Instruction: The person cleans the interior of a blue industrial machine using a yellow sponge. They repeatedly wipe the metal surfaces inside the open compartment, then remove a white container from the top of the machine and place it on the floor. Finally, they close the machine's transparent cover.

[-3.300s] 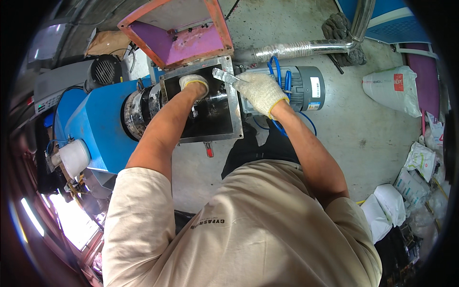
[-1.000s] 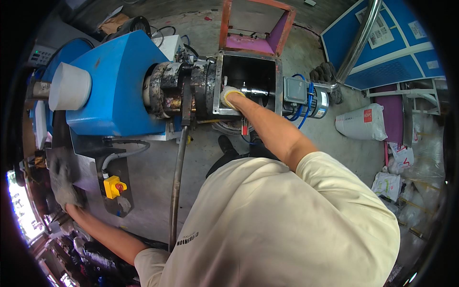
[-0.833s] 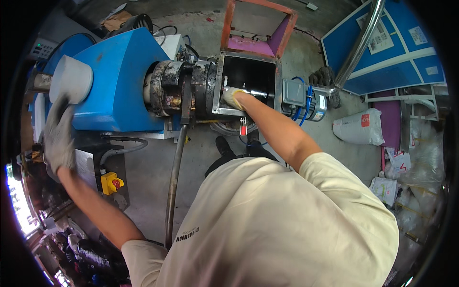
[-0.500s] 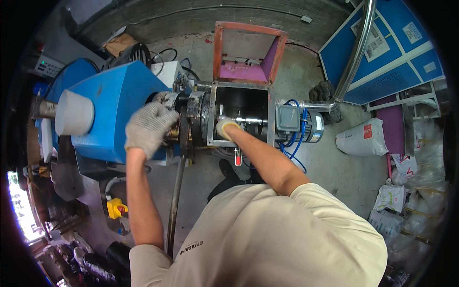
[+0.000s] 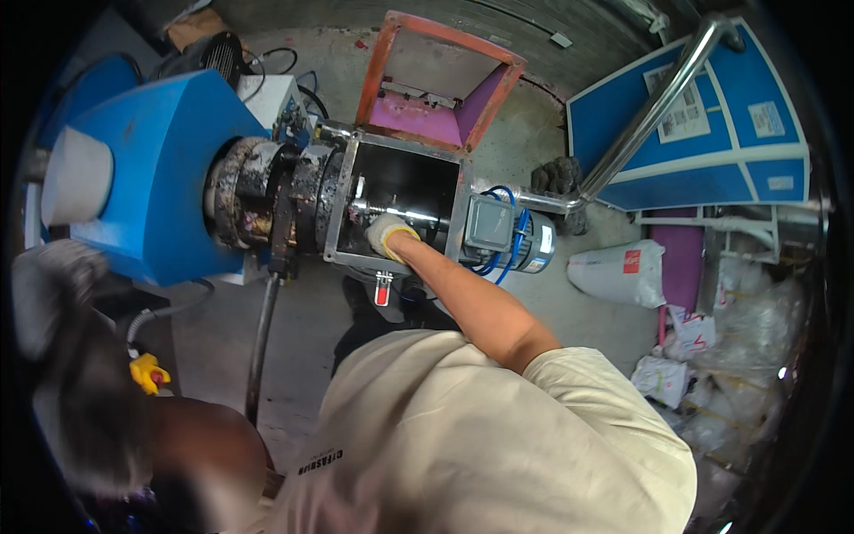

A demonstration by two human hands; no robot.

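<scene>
My right hand (image 5: 389, 235), in a white knit glove with a yellow cuff, reaches into an open square metal box (image 5: 336, 200) with a dark interior. Its fingers are largely hidden, so I cannot tell what they touch. A shiny metal shaft (image 5: 414, 214) shows inside, close to the hand. My left hand (image 5: 80, 356), in a greyish glove, is large and smeared by motion at the left, away from the machine. Behind the box, its orange-rimmed lid (image 5: 369, 76) with pink inner walls stands open. A red-handled fitting (image 5: 382, 289) hangs at the box's front.
Left of the box are a dirty metal clamp ring (image 5: 240, 191) and a blue machine housing (image 5: 191, 169). A long bar (image 5: 260, 347) slants down from the coupling. To the right are a motor (image 5: 534, 242) with blue cables, a silver pipe (image 5: 645, 116) and a white sack (image 5: 618, 272).
My left hand has left the coupling beside the box and swung left and down toward me. My right hand stays inside the box. The whole view has shifted and tilted.
</scene>
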